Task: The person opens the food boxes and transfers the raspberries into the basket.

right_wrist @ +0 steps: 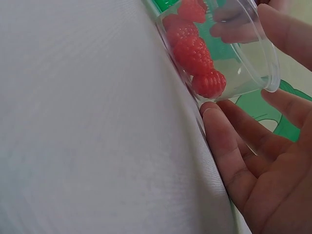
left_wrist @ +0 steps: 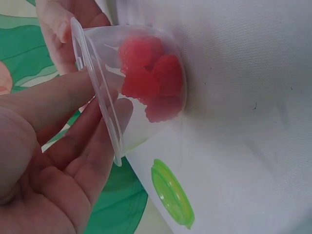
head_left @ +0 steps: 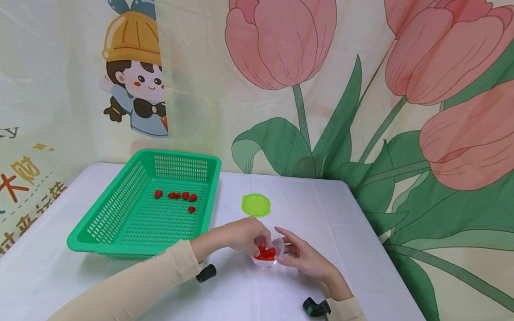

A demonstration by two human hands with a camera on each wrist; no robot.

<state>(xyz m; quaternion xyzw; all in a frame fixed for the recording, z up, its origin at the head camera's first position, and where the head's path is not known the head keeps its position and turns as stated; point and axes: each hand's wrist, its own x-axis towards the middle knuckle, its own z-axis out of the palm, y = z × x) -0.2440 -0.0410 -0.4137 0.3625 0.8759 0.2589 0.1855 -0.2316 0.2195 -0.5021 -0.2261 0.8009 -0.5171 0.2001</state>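
A clear plastic cup (head_left: 279, 248) stands on the white table with several red raspberries (head_left: 267, 254) inside. My left hand (head_left: 250, 234) reaches over the rim from the left, fingertips inside the cup. In the left wrist view those fingers (left_wrist: 122, 114) are apart from the raspberries (left_wrist: 155, 78), and no berry shows between them. My right hand (head_left: 307, 258) lies loosely about the cup's right side. Its fingers are spread near the rim and base in the right wrist view, one fingertip (right_wrist: 210, 113) by the cup's base. Part of the cup is hidden behind the left hand.
A green plastic basket (head_left: 214, 196) sits at the left of the table (head_left: 313, 205), with several raspberries (head_left: 185, 195) scattered on its floor. A bright green lid (head_left: 256, 205) lies beyond the cup. A floral cloth backdrop (head_left: 192, 89) hangs behind the table.
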